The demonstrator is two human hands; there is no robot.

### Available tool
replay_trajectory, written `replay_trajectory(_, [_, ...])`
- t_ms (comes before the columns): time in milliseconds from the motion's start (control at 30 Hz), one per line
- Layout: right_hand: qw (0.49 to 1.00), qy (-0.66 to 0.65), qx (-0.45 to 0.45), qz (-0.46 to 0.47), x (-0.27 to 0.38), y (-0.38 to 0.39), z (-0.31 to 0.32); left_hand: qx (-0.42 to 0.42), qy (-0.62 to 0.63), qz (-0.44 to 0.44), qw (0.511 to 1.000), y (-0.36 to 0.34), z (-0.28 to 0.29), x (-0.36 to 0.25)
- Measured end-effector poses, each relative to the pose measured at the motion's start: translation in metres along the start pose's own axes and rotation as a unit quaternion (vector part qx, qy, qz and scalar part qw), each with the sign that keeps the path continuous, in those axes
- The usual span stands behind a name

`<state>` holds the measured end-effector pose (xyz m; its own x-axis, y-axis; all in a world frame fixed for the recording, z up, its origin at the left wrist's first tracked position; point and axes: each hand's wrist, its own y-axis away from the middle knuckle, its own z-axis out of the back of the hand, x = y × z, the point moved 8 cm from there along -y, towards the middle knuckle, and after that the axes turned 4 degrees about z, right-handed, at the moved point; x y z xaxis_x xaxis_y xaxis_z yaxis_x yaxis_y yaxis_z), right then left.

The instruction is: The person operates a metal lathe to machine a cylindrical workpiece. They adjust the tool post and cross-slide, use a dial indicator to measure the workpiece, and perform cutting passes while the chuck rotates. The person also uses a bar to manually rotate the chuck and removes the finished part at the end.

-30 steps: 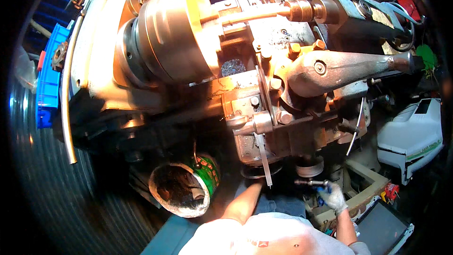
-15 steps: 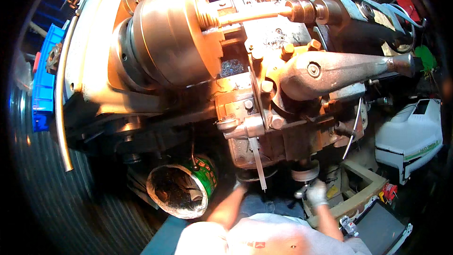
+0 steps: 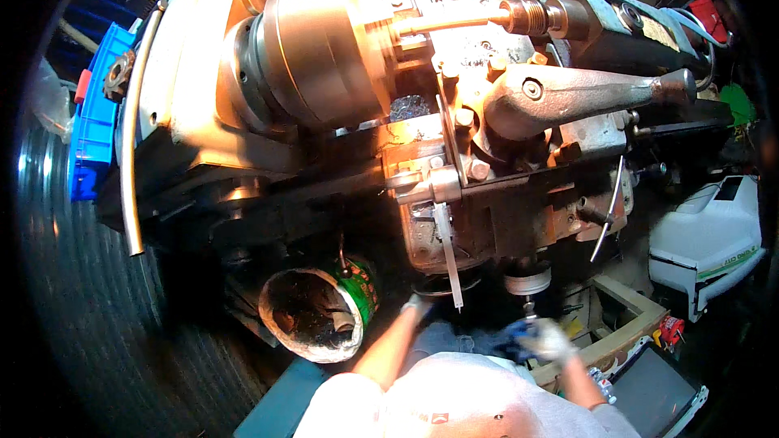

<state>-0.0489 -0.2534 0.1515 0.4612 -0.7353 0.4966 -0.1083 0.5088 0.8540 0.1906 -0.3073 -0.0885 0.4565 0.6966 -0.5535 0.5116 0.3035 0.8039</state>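
My left hand [image 3: 418, 304], in a pale glove, is at the rim of a dark handwheel [image 3: 445, 285] under the lathe carriage; its fingers are hidden. My right hand [image 3: 550, 341], also gloved and smeared by motion, is on the crank handle [image 3: 529, 309] below a silver dial [image 3: 527, 284]. Above, the lathe chuck [image 3: 320, 45] looks blurred at its jaws, as if spinning. A metal rod [image 3: 450, 21] runs from it to the tailstock centre [image 3: 523, 16]. The tool post [image 3: 507, 113] has a thick lever [image 3: 584, 91] pointing right. A pale flat strip [image 3: 449, 255] hangs between my hands.
A bucket [image 3: 312, 316] with a pale rim and dark contents stands left of my left arm. Beside my right arm are a wooden frame [image 3: 629, 300] and a dark flat panel [image 3: 659, 389]. A white casing [image 3: 706, 243] lies far right; a blue bin [image 3: 96, 122] hangs far left.
My right hand has moved slightly down, with the crank handle turned to point toward me. My left hand stays at the handwheel. The whole view has shifted a little.
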Motion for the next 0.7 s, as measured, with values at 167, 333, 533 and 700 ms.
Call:
replay_trajectory(167, [0.916, 0.13, -0.379, 0.029, -0.121, -0.071, -0.009, -0.315, 0.582, 0.069, 0.746, 0.068, 0.162, 0.076])
replay_trajectory(333, [0.976, -0.208, 0.022, 0.05, -0.01, 0.001, -0.008, -0.292, 0.688, -0.108, 0.656, 0.069, 0.194, 0.011])
replay_trajectory(533, [0.911, 0.124, -0.382, 0.09, -0.111, -0.074, 0.009, -0.273, 0.594, -0.123, 0.747, 0.099, 0.223, -0.065])
replay_trajectory(700, [0.96, 0.127, -0.227, 0.103, -0.053, -0.084, -0.059, -0.236, 0.615, -0.074, 0.749, 0.093, 0.233, -0.045])
